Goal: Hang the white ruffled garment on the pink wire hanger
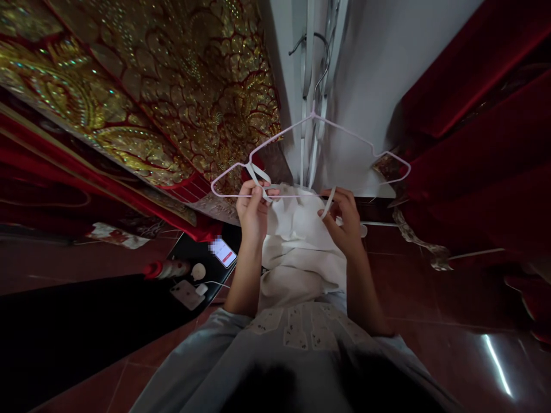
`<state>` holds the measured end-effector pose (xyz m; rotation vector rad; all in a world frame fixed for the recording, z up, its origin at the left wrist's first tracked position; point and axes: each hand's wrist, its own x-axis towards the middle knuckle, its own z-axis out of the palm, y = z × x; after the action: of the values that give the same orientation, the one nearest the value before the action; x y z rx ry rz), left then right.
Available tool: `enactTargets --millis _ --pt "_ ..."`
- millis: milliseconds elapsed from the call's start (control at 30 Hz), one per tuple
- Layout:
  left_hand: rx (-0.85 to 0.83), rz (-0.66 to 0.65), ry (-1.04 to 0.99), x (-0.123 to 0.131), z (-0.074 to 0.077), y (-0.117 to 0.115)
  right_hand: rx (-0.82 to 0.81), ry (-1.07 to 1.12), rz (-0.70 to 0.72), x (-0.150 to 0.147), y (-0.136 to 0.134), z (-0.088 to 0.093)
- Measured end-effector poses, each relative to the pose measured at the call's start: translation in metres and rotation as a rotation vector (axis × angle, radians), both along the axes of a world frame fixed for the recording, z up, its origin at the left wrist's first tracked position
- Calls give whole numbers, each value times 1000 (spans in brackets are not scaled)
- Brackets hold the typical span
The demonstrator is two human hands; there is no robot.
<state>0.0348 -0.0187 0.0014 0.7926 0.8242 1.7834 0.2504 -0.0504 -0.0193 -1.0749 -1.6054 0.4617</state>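
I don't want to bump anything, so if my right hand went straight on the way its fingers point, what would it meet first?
Probably the hanger: its lower bar runs just beyond the right hand, whose fingers pinch a strap. The white door is behind it. Depth is unclear from this one view.

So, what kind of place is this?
Probably a dress or costume storeroom. Gold-embroidered red fabric hangs on the left and red velvet cloth on the right. The left hand and right hand hold a white garment under a wire hanger.
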Motion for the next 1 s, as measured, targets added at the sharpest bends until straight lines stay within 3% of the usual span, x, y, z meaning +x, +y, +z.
enactTargets --millis 133,200,333,433,533,667,733,867,933,1000 --pt "20 54 36 -4 7 -4 198 232 -365 44 12 -16" --pt "34 86 53 -7 11 -4 228 317 -468 76 22 -16" --pt "31 63 59 -9 15 -3 129 132 -282 111 39 13" --pt "-22 43 54 -10 14 -2 90 -65 -143 100 46 46" --pt "-77 33 39 -10 11 0 202 -157 -199 74 48 68" --pt "-97 -17 12 -6 4 4 544 89 -393 36 36 63" --pt "-85 -39 -13 -3 -1 7 439 102 -325 19 25 51" --pt "-35 -9 13 3 -10 7 -53 -95 10 2 7 29" --pt "-9 56 121 3 -15 2 -160 -112 88 2 4 24" --pt "-5 107 302 0 -18 -6 -167 -91 82 6 4 22"
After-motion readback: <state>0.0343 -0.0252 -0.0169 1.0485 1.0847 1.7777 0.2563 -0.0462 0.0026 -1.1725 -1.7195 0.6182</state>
